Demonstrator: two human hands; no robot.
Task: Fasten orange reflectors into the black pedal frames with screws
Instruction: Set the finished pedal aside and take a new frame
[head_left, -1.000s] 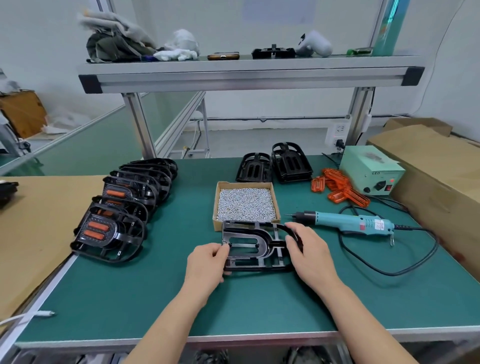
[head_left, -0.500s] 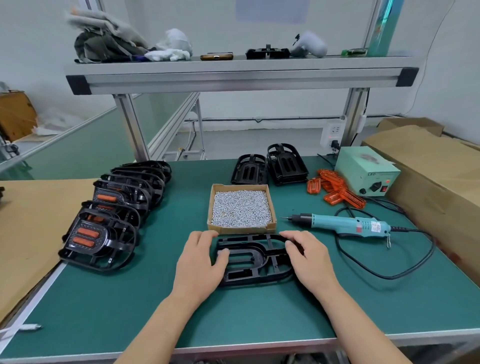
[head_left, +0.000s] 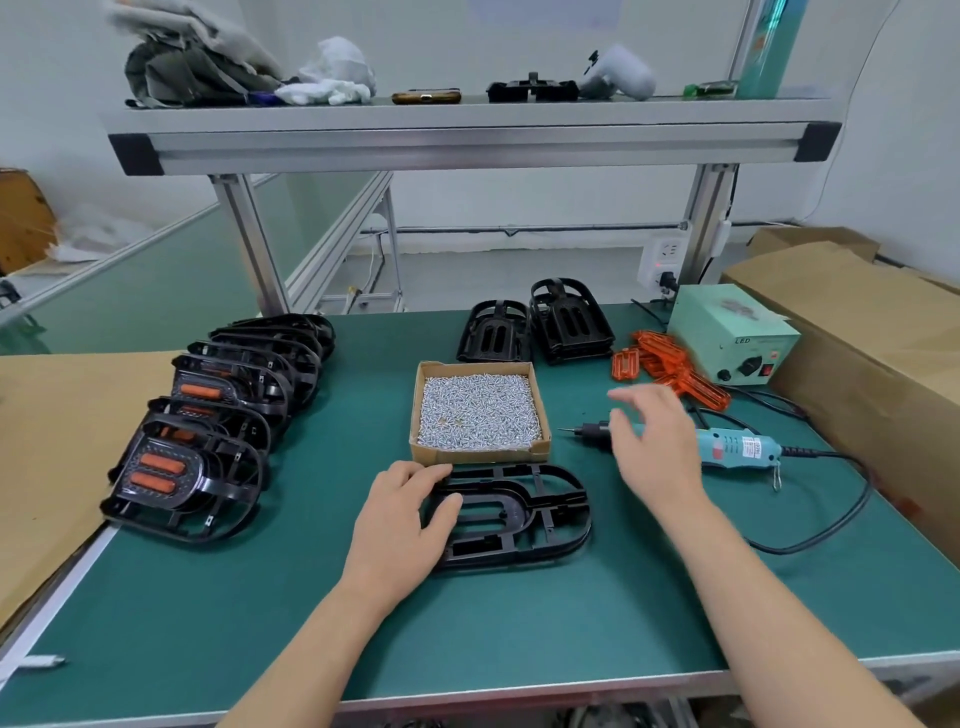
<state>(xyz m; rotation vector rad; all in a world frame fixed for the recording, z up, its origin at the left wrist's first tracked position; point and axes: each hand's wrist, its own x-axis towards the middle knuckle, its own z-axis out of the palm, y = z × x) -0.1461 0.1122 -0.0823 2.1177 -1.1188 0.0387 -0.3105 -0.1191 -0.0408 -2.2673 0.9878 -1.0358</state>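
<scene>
One empty black pedal frame (head_left: 524, 514) lies flat at the near centre of the bench, just near of the box of screws (head_left: 480, 415). The left hand (head_left: 400, 525) rests on its left end with loose fingers, steadying it. The right hand (head_left: 652, 447) hovers over the electric screwdriver (head_left: 737, 447), fingers spread and, as far as the blur allows, holding nothing. It is probably fetching a reflector: the orange reflectors (head_left: 670, 369) lie far right. Next it must pinch one and seat it in the frame.
</scene>
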